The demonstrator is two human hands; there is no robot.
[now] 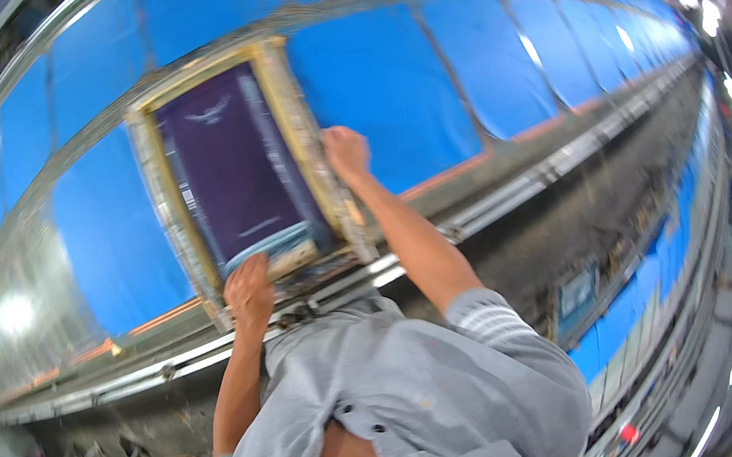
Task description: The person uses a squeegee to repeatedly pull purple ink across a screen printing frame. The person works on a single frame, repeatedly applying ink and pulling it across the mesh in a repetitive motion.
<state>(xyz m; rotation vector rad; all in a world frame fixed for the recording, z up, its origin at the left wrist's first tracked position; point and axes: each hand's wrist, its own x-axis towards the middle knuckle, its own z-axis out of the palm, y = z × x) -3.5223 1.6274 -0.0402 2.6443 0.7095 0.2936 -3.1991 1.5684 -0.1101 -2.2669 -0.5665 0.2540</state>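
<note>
A screen printing frame [306,129] with worn, yellowish-brown taped rails lies on the long table just ahead of me. Inside it the mesh [219,165] is dark purple with a pale winged design near its far end. A whitish-blue band [272,242] runs across the near end of the mesh. My left hand [249,293] is closed on the near rail, close to its left corner. Against the right rail, about midway along, my right hand [346,151] is closed with curled fingers. Its fingertips are partly hidden.
Blue sheets [382,84] lie in rows along the table, parted by grey strips. A metal rail [512,192] follows the near edge. At the left is a shiny bare panel [17,299]. Behind me, another blue-covered table [650,290] stands across a dark floor.
</note>
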